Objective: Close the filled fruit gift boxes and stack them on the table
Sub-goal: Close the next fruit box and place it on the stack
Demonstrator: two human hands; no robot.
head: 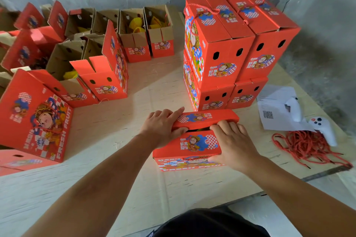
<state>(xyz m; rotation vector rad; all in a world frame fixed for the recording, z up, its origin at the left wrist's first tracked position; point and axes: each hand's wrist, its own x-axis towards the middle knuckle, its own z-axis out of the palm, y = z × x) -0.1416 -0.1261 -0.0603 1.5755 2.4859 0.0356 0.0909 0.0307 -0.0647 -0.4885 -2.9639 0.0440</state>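
A red fruit gift box (pixel 189 145) stands on the plywood table (pixel 123 113) right in front of me, its two top flaps nearly down with a narrow gap between them. My left hand (pixel 163 127) lies on the far flap (pixel 204 118), thumb hooked under its near edge and fingers spread on top. My right hand (pixel 231 142) covers the box's right end, fingertips at the gap and thumb down the front face. Behind it rises a stack of closed red boxes (pixel 231 44), two layers high, with red rope handles on top.
Several open boxes (pixel 107 71) with raised flaps and yellow-netted fruit (pixel 135 25) crowd the left and back. A pile of red cords (pixel 306 145), paper sheets (pixel 277 106) and a white controller (pixel 323 129) lie at the right. A grey wall runs behind.
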